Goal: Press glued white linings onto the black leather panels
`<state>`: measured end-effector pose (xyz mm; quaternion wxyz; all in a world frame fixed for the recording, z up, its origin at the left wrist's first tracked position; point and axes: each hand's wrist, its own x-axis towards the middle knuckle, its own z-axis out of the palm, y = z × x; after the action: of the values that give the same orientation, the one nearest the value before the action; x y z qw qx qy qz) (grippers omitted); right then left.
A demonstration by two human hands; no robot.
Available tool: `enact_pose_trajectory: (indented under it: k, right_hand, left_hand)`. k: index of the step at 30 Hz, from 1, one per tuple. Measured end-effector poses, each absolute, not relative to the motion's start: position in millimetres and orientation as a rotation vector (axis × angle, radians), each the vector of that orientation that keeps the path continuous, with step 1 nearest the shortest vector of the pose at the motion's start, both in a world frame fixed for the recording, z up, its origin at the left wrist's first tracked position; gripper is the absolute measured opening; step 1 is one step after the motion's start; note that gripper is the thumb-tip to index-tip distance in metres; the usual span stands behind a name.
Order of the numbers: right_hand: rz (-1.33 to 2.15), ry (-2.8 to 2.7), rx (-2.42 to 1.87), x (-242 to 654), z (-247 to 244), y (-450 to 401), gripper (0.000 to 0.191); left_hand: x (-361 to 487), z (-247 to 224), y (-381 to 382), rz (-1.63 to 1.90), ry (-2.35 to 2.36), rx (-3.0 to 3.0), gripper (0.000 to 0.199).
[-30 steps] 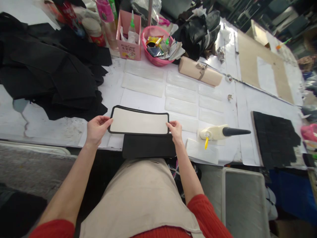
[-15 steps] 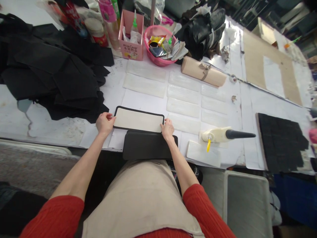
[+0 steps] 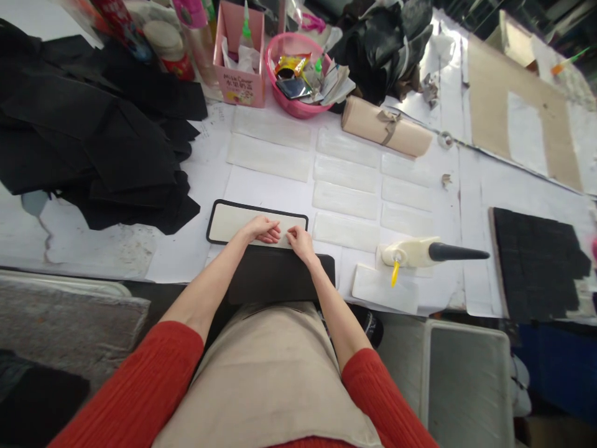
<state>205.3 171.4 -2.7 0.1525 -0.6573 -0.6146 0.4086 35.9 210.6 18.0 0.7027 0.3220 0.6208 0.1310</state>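
Note:
An off-white rectangular panel with a black rounded border (image 3: 228, 223) lies flat near the table's front edge. My left hand (image 3: 264, 229) is over its middle, the fingers loosely curled with a gap between thumb and fingers. Close beside it, at the panel's right part, my right hand (image 3: 300, 241) has its fingertips pinched together. Whatever is between them is too small to make out. In front of the panel, a black rounded-corner piece (image 3: 275, 274) juts over the table edge towards my apron.
Translucent strips (image 3: 345, 198) lie in rows beyond the panel. On the right are a cream bottle with a yellow tip (image 3: 410, 252) and a black slab (image 3: 536, 264). Black cut pieces (image 3: 93, 137) are heaped left. A pink basket (image 3: 298, 109) and pink box (image 3: 242, 87) stand behind.
My left hand has let go of the panel's left end and moved right, over its middle. My right hand has shifted slightly left from the right end. The panel stays nearly in place.

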Motion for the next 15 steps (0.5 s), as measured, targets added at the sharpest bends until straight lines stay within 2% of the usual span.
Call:
enact_pose_trajectory:
  k: [7,15]
  right_hand:
    - [1.183,-1.724,-1.899,207,-9,174,0.012]
    - [1.184,-1.694,-1.936,205,-2,175,0.01]
  left_hand:
    - [31,5,218,0.252,1.426,0.603,0.032]
    - [35,23,214,0.305,1.415,0.598,0.03]
